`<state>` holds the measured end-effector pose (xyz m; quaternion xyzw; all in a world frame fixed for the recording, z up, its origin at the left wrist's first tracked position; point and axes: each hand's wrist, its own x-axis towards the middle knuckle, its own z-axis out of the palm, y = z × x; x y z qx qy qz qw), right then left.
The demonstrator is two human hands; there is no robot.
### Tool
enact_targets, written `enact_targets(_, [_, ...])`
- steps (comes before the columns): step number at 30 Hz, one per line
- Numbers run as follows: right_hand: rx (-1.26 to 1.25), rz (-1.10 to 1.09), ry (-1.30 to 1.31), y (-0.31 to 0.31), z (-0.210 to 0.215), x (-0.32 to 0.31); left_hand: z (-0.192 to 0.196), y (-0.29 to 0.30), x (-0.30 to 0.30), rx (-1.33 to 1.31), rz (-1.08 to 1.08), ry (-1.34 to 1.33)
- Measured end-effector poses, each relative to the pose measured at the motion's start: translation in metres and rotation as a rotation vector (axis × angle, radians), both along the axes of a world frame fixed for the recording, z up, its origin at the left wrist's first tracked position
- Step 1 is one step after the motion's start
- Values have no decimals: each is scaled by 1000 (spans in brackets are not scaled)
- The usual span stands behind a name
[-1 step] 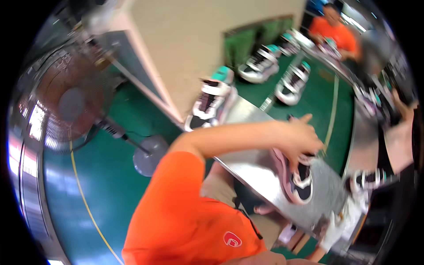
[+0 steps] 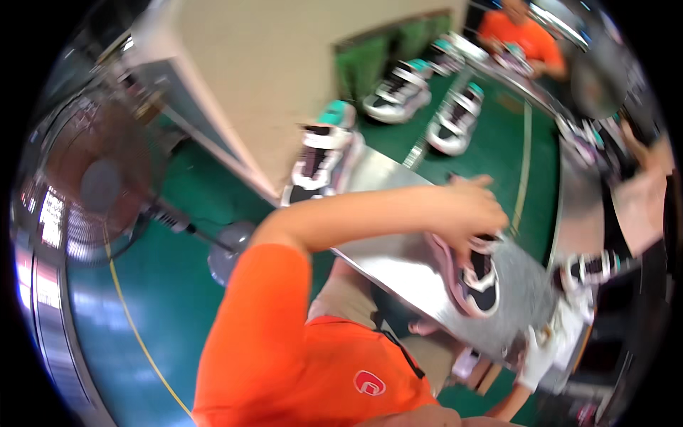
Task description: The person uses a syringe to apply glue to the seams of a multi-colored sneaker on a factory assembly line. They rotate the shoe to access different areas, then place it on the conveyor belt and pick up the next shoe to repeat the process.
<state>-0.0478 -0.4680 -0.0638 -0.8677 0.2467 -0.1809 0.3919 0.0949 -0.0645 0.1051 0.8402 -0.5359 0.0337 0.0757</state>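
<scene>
A green floor fills most of the view, crossed by a thin yellow line, with a tall beige cabinet rising at the top and a standing fan at the left. A bare steel table slants across the right. On it, near its lower right corner, lies the pink and black shoe, sole side down. The left hand comes across from the orange-sleeved shoulder and sits on the shoe's top, its fingers curled down and closed on the collar. A white-gloved hand, seemingly the right hand, is at the table's near edge. Whether it is gripping cannot be told. The shoe would probably handle best if held firmly by the collar, its sole flat on the steel so that it does not slide. More white and teal shoes stand beyond the table, and another person in orange works at the far end. The only label seen is a small round red and white badge on the orange shirt. No packages can be made out.
</scene>
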Motion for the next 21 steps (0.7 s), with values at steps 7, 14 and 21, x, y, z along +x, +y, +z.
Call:
enact_targets(7, [584,409,263,87,150,-34,-56,42,-84,-421,113,-433])
enact_targets(14, [1178,885,34,167,137,37,-89,43,-120,-450,303,-489])
enact_targets(21, [1391,1009,188,214,126,83,-89,46,-116,-431,311,-516])
